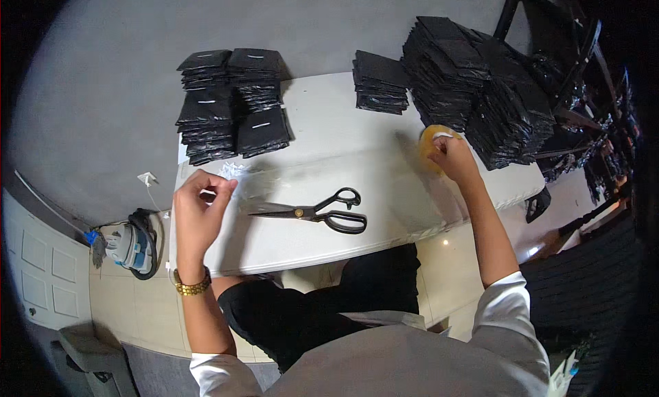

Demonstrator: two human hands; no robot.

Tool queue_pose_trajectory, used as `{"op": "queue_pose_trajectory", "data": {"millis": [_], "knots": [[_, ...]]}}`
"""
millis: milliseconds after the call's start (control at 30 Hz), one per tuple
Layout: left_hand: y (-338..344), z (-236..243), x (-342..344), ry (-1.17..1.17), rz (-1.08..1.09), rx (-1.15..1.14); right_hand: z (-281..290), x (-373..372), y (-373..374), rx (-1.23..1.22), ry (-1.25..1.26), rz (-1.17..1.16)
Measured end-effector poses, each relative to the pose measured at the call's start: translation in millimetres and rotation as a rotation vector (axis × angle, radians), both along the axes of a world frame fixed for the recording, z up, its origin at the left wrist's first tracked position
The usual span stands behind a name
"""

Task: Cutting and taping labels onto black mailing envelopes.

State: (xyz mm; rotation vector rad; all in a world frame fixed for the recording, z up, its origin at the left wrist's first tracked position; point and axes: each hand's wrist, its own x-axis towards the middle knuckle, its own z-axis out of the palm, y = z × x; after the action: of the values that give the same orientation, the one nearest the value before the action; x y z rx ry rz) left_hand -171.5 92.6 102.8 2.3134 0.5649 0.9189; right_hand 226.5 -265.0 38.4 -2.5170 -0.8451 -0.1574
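My right hand [453, 153] grips a yellowish roll of tape [426, 148] above the right side of the white table. From the roll, a see-through strip of tape [343, 160] appears to stretch leftward over the table, its edges faint. At the left, my left hand [206, 201] is closed in a pinch, raised by the table's left edge, where the strip's end seems to be. Black-handled scissors [302, 213] lie between my hands, blades pointing left and slightly parted. Small white paper scraps [233, 170] sit just beyond my left fingers.
Stacks of flat black packages [206, 105] stand at the table's far left. A smaller stack [379, 81] and taller piles [446, 67] fill the far right. The white table [316, 115] meets a grey wall. A vacuum cleaner [134, 246] stands on the floor at left.
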Motion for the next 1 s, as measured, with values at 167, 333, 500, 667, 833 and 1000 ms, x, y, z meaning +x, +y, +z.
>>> {"op": "queue_pose_trajectory", "data": {"millis": [167,333,500,667,833,1000], "knots": [[-6.2,-7.7,-1.5,-0.069,0.004,-0.088,5.2,-34.1,0.7,-0.128,-0.610,0.175],[-9.3,-5.4,-3.4,-0.086,-0.044,-0.134,29.7,-23.9,-16.3,-0.031,-0.215,0.239],[-6.9,-7.2,-14.2,-0.112,-0.064,-0.052,15.2,-1.7,-29.0,-0.019,0.074,0.291],[-29.6,9.6,-21.5,-0.055,-0.177,0.058,-17.4,5.1,-19.2,0.030,-0.120,0.260],[-36.1,20.5,-39.8,-0.230,-0.179,-0.140,-25.0,9.8,-2.9,-0.058,-0.138,0.105],[-24.5,10.4,-31.6,-0.182,-0.068,-0.153,-24.1,-6.8,-14.1,0.029,-0.469,0.191]]}}
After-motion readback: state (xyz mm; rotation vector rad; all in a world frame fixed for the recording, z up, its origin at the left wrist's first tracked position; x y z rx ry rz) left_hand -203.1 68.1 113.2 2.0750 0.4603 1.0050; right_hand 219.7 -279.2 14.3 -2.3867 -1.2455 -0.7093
